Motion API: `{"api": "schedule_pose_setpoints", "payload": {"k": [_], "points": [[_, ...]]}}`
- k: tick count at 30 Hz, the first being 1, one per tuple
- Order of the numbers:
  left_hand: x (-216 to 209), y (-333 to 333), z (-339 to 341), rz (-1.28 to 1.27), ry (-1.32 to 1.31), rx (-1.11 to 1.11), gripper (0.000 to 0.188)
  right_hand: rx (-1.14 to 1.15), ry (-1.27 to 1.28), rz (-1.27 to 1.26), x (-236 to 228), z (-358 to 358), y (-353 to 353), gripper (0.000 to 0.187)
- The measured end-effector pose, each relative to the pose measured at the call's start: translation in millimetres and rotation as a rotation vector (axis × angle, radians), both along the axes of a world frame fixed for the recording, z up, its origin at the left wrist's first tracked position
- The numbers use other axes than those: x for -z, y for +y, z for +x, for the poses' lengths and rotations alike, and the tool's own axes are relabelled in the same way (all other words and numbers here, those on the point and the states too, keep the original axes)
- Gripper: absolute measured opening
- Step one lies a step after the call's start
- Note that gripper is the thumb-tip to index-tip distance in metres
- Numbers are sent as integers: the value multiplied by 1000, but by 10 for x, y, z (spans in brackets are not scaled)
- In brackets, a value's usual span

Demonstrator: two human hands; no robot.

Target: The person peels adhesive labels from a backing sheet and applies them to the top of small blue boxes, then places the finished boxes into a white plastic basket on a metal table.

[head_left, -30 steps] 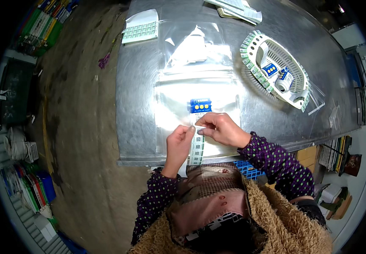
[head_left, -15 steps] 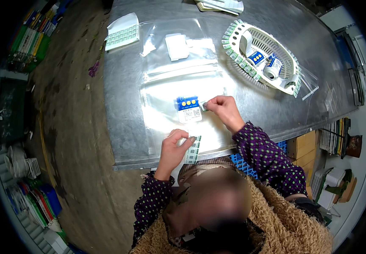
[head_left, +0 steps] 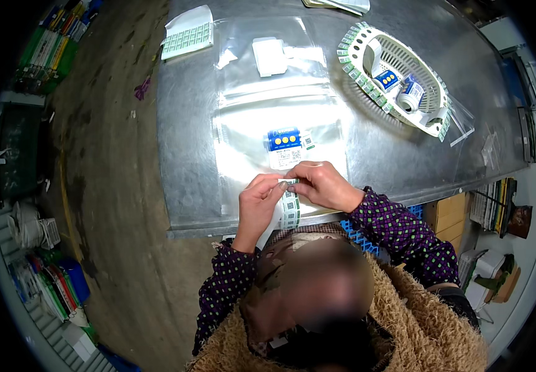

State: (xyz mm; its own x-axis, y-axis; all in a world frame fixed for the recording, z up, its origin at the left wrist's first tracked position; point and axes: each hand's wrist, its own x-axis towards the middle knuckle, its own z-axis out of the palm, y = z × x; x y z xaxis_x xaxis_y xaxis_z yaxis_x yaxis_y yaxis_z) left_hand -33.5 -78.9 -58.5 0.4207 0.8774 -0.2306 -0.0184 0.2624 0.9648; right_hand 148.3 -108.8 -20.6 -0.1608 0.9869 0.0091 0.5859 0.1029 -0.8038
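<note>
Between my hands hangs a strip of green and white stickers (head_left: 290, 212) at the table's near edge. My left hand (head_left: 257, 201) pinches its upper end. My right hand (head_left: 325, 186) meets it there, thumb and fingers closed on the strip's top corner. Just beyond my fingers lies a blue and white label (head_left: 285, 149) with three yellow circles, on a clear plastic sheet (head_left: 234, 180). A single small green and white sticker (head_left: 308, 142) sits at the label's right side.
A cream plastic basket (head_left: 362, 62) at the back right holds rolls of blue labels (head_left: 411, 93); small stickers line its rim. A sticker sheet (head_left: 187, 38) lies at the far left, white paper pieces (head_left: 270, 57) on the plastic. Clear plastic scraps (head_left: 490, 150) lie at right.
My right hand has left the small sticker beside the label and moved back toward me, to the top of the strip in my left hand. The whole view has shifted slightly.
</note>
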Motion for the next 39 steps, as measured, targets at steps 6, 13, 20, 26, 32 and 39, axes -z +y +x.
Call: {"api": "schedule_pose_setpoints", "payload": {"k": [6, 13, 20, 26, 32, 39], "points": [[-97, -48, -49, -247, 117, 13, 10, 190, -18, 124, -24, -1, -30, 14], [-94, -8, -17, -232, 22, 4, 10, 147, 301, -107, -147, -51, -59, 42], [-37, -81, 22, -12, -38, -29, 9, 108, 255, -120, -119, -43, -56, 52], [-202, -45, -78, -259, 164, -52, 16, 201, 150, 31, -133, 25, -76, 58], [-469, 319, -998, -37, 495, 2, 32, 53, -127, 151, 440, 402, -263, 73], [-522, 550, -1002, 1051, 1054, 255, 52, 261, 270, -58, 408, 340, -239, 77]]}}
